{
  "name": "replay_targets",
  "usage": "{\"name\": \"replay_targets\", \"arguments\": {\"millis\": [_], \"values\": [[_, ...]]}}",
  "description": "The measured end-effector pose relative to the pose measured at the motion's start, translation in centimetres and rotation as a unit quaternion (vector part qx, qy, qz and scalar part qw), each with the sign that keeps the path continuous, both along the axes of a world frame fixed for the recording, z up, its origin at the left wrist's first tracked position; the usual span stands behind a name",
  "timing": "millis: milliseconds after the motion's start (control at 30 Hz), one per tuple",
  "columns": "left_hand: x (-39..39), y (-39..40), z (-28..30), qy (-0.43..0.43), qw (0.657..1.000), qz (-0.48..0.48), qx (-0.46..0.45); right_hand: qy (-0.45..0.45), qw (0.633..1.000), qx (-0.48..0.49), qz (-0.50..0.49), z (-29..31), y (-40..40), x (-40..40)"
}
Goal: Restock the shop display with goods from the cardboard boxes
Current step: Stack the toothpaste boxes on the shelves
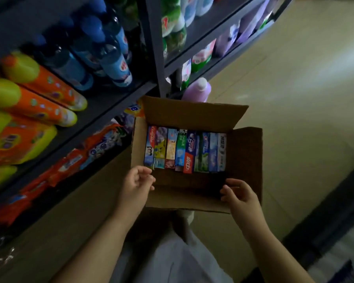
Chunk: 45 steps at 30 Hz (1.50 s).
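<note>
While a person crouches or stands over it, an open cardboard box [194, 156] sits on the floor just beside a dark shop shelf unit [151, 48], its flaps folded outward. Inside the box, toward its far side, a row of toothpaste cartons [184, 151] stands packed edge to edge; the near part of the box holds nothing that shows.

At the box's near left corner, the left hand [137, 181] hovers with fingers loosely curled, close to the first carton but holding nothing. At the box's near right edge, the right hand [239, 193] rests with fingers bent over the near flap; whether it grips the cardboard cannot be told.

Readable writing: the carton at the left end of the row reads "Colgate" [150, 147] on red, and a green carton near the middle reads "DARLIE" [181, 149]. Other cartons carry characters too blurred to read.

Beside the box, the shelf holds orange and yellow bottles [39, 94], blue-capped bottles [102, 50] and orange refill bags [70, 160].

Likely risks: because the cartons sit tightly together, pulling one out could drag or tip its neighbours. The loose flaps could also fold back and catch a hand or carton on the way out.
</note>
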<state>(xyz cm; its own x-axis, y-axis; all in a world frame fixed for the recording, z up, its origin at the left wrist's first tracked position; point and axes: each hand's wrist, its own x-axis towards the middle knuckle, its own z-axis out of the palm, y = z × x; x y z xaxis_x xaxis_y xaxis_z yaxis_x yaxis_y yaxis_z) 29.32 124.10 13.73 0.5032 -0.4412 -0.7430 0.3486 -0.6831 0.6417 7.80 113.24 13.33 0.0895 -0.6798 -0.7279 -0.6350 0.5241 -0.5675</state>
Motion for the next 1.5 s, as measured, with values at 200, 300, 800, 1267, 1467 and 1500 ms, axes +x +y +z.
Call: {"name": "replay_targets", "arguments": {"millis": [200, 300, 800, 1267, 1467, 1500], "values": [[0.4, -1.1, -8.8, 0.000, 0.997, -0.050, 0.052, 0.036, 0.999, 0.034, 0.019, -9.9, 0.0, 2.3], [0.7, -1.5, -13.5, -0.014, 0.993, -0.096, 0.062, 0.057, 0.996, 0.051, 0.047, -15.3, 0.3, 3.7], [1.1, -0.6, -24.0, -0.025, 0.987, -0.127, 0.099, 0.115, 0.987, 0.091, 0.066, -26.2, 2.6, 6.1], [2.6, -2.5, -27.2, -0.080, 0.985, -0.142, 0.060, 0.066, 0.983, 0.006, 0.169, -31.1, -1.7, 9.5], [2.1, -3.1, -28.7, -0.084, 0.990, -0.112, 0.022, 0.035, 0.958, -0.110, 0.261, -36.5, -5.9, 12.9], [1.9, -2.8, -28.6, -0.083, 0.987, -0.135, 0.020, 0.027, 0.955, -0.129, 0.265, -37.3, -6.4, 13.3]]}}
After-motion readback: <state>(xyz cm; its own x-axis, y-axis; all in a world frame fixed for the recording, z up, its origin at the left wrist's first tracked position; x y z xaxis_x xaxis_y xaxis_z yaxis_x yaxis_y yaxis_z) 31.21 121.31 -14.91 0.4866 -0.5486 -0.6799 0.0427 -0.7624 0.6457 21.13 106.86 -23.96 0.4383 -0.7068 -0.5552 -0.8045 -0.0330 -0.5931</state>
